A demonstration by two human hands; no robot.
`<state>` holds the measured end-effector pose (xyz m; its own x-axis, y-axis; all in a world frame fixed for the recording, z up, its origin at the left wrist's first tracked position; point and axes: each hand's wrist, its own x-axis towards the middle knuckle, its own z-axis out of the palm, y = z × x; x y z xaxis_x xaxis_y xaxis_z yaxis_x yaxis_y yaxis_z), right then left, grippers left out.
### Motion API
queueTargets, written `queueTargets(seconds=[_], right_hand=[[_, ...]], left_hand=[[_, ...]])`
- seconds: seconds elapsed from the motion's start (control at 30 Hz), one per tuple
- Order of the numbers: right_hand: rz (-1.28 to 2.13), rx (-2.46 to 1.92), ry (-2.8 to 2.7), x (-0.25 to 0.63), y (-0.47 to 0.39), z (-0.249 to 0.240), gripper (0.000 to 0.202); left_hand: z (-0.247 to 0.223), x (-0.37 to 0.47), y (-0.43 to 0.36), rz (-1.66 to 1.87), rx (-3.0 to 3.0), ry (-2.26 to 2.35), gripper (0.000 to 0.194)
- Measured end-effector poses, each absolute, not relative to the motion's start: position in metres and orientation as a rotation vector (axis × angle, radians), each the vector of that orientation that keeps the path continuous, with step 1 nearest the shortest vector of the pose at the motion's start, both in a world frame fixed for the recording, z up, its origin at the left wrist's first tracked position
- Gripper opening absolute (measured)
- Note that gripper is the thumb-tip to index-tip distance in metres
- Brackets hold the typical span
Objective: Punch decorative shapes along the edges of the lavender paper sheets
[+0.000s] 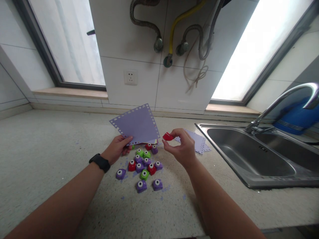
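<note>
My left hand (121,147) pinches the near left corner of a purple sheet of paper (137,124), which is tilted up above the counter. Small punched shapes run along several of its edges. To the right, my right hand (181,144) is closed on a small red craft punch (167,136), held just off the sheet's right corner. Below the paper stand several small craft punches in purple, green and red, among them a purple punch (141,186), a green punch (144,174) and a red punch (151,169). Other paper partly shows under the raised sheet.
More punched purple sheets (198,141) lie behind my right hand. Tiny purple paper bits are scattered on the speckled counter (62,159). A steel double sink (249,181) with a tap (281,99) is at the right. Pipes and a socket (130,77) are on the tiled wall.
</note>
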<state>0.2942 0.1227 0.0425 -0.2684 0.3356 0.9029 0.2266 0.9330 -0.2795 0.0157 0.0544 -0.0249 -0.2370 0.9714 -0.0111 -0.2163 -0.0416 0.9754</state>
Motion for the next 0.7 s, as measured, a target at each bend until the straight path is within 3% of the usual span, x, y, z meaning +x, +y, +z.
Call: queueTargets(seconds=[0.27, 0.7], right_hand=[[0.135, -0.356, -1.889, 0.2904, 0.1276, 0.0357, 0.038], [0.314, -0.370, -1.940, 0.2899, 0.1250, 0.0350, 0.035]], left_hand=[[-0.0229, 0.0164, 0.0531, 1.480, 0.934, 1.200, 0.037], [-0.0266, 0.0142, 0.0537, 1.454, 0.982, 1.209, 0.036]])
